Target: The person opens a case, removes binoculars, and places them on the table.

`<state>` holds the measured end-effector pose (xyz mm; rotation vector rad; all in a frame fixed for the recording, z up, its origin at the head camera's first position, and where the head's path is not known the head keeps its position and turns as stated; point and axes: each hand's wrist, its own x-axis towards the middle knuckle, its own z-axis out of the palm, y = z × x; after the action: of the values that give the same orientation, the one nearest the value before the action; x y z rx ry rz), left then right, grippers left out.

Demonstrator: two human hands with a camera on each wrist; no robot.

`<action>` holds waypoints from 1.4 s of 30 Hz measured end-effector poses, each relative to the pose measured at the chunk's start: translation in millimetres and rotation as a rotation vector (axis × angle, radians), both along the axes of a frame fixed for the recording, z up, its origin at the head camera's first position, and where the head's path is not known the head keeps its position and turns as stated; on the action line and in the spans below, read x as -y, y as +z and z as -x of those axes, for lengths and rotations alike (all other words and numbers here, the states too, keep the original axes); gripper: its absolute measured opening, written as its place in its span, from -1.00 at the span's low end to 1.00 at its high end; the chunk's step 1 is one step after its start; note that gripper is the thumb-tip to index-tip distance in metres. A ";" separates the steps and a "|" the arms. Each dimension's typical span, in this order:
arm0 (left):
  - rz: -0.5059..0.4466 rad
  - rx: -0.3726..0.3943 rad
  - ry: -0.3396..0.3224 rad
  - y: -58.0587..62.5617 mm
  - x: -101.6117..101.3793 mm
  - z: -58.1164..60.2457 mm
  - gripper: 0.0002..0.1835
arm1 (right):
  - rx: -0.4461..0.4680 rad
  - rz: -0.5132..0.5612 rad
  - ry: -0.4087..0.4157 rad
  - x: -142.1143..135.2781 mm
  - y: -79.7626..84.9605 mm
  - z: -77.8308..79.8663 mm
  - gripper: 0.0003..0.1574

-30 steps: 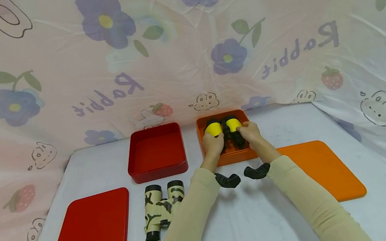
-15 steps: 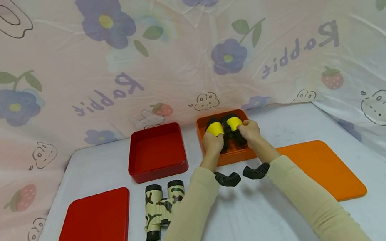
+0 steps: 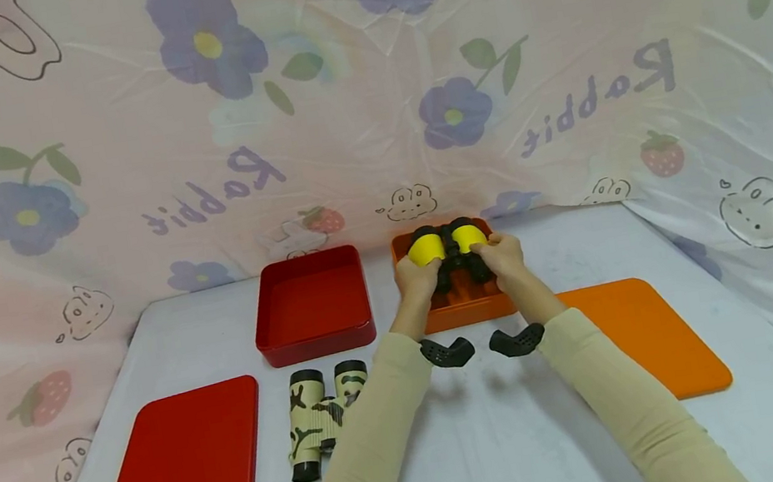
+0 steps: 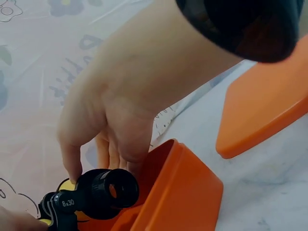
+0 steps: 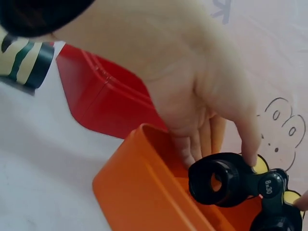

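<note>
A pair of black and yellow binoculars is at the mouth of the orange box in the head view, held by both hands. My left hand grips the left barrel, and my right hand grips the right one. Both wrist views show thumb and fingers on either side of a barrel, with the "8x30" hinge between them. The eyepieces point back toward the wrists. Below the binoculars, part of the box's inner floor shows. The undersides of the barrels are hidden.
Left of the orange box stands a red box with nothing in it. Its red lid lies at the front left, beside camouflage binoculars. An orange lid lies to the right. A printed curtain hangs behind the white table.
Both hands have raised the black and yellow binoculars from inside the orange box toward its rim. More of the box floor shows. The other objects have stayed in place.
</note>
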<state>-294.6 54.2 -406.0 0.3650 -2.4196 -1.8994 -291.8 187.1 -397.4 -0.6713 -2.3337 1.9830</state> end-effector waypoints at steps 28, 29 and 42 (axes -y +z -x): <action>-0.239 0.023 0.028 12.4 20.2 -5.5 -0.27 | 0.023 0.151 0.085 -15.6 21.4 -5.6 -0.11; -0.241 0.029 0.030 13.1 20.7 -6.2 -0.28 | 0.027 0.154 0.091 -16.1 22.2 -6.0 -0.11; -0.266 0.072 0.019 20.2 26.8 -16.2 -0.31 | 0.036 0.153 0.175 -24.0 28.2 -10.2 -0.13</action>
<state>-278.4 27.4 -385.8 0.4735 -2.1958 -2.2420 -281.6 211.1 -369.1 -0.5281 -2.3535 2.2595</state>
